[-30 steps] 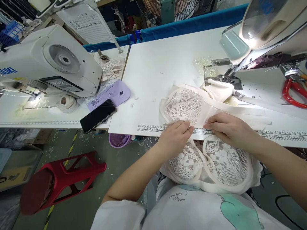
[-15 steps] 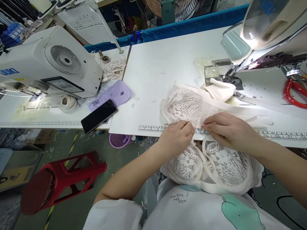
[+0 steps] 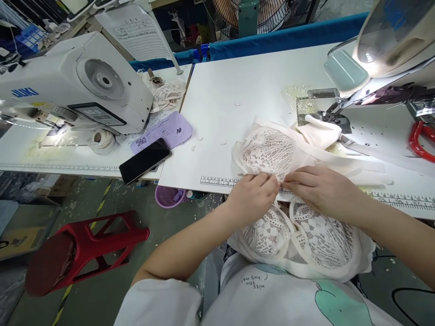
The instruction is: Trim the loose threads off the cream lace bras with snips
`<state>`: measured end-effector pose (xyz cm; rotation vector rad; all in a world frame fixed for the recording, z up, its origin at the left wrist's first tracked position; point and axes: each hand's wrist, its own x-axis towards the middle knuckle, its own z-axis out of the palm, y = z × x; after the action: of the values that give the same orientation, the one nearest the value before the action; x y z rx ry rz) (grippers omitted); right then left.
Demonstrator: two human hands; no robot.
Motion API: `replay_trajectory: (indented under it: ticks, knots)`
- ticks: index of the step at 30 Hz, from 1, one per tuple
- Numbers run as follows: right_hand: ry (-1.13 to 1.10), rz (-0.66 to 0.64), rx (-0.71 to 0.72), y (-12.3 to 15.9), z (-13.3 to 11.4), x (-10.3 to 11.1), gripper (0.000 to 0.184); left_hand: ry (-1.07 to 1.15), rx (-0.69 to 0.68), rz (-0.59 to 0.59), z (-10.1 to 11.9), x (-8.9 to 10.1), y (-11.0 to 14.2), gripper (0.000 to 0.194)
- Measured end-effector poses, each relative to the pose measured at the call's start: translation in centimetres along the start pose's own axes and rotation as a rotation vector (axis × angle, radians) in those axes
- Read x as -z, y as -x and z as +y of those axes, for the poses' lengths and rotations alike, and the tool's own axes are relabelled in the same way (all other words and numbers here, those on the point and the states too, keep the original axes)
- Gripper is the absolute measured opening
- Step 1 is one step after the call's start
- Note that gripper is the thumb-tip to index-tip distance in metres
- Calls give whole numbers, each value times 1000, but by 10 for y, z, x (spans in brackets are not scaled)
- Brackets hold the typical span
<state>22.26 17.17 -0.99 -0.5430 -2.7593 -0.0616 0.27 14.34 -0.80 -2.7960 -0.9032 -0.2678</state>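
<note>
A cream lace bra cup piece (image 3: 268, 151) lies at the table's front edge, close to the sewing machine's presser foot (image 3: 335, 118). My left hand (image 3: 253, 197) pinches its lower edge from the left. From the right, my right hand (image 3: 319, 192) is closed on the same edge, its fingertips nearly meeting the left ones. Both sets of fingertips are partly hidden by the knuckles. Below the hands, a white lace bra (image 3: 322, 240) with two cups rests on my lap. A folded cream fabric flap (image 3: 319, 132) sits by the presser foot.
Red-handled scissors (image 3: 421, 140) lie at the right. A black phone (image 3: 145, 160) and a purple card (image 3: 176, 129) lie left, near a second sewing machine (image 3: 91, 86). A ruler strip (image 3: 217, 181) runs along the table edge. A red stool (image 3: 91, 249) stands on the floor.
The view has shifted slightly, so the table and machines appear a little further right. My fingertips have drawn closer together on the fabric edge.
</note>
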Motion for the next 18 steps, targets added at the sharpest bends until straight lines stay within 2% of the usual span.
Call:
replay_trajectory:
  ticks: [4, 8, 13, 18]
  knots:
    - [107, -90, 35, -5, -1, 4, 36, 87, 6, -20, -4, 0, 5, 30]
    - [150, -175, 50, -12, -2, 8, 37, 243, 72, -87, -24, 2, 11, 28]
    - [175, -164, 104, -11, -5, 10, 43, 459, 311, -104, -54, 7, 18, 24]
    - [220, -122, 178, -4, -7, 4, 41, 567, 356, -128, -65, 8, 21, 24]
